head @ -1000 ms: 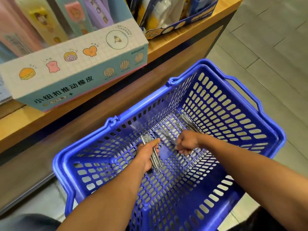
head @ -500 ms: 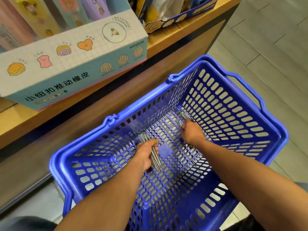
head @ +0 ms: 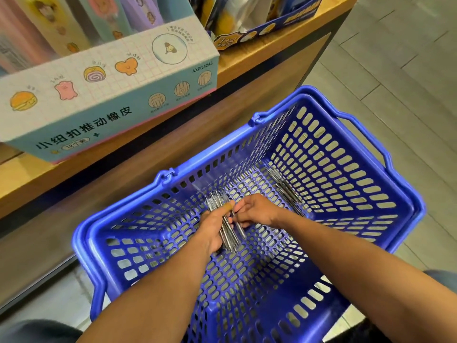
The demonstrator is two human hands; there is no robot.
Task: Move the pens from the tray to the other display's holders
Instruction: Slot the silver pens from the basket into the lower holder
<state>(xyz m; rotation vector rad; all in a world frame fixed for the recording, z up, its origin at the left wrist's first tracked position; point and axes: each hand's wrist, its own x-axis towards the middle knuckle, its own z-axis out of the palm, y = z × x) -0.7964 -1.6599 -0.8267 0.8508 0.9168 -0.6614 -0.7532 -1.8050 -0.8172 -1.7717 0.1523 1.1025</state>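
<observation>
- A blue perforated plastic shopping basket (head: 346, 219) sits on the grey tiled floor (head: 408, 70), its long far rim running just beside the dark base of a wooden display shelf (head: 259, 63).
- Both forearms reach down over the near rim into the basket's middle.
- The left hand (head: 217, 231) is clenched round a bundle of slim silver-grey pens (head: 227, 231), thumb laid across them; the pen ends stick out past the fist towards the far wall and towards the person.
- The right hand (head: 254, 211) lies against the same bundle from the right, its fingertips pinching one pen at the bundle's edge.
- A second loose group of the same pens (head: 284, 186) lies on the basket floor along the foot of the right-hand wall, apart from both hands.
- The near half of the basket floor is bare plastic, and the folded handles lie flat on the rim, so the top is open.
- On the shelf above, a pale blue and white cardboard eraser box (head: 111, 95) overhangs the front edge slightly.
</observation>
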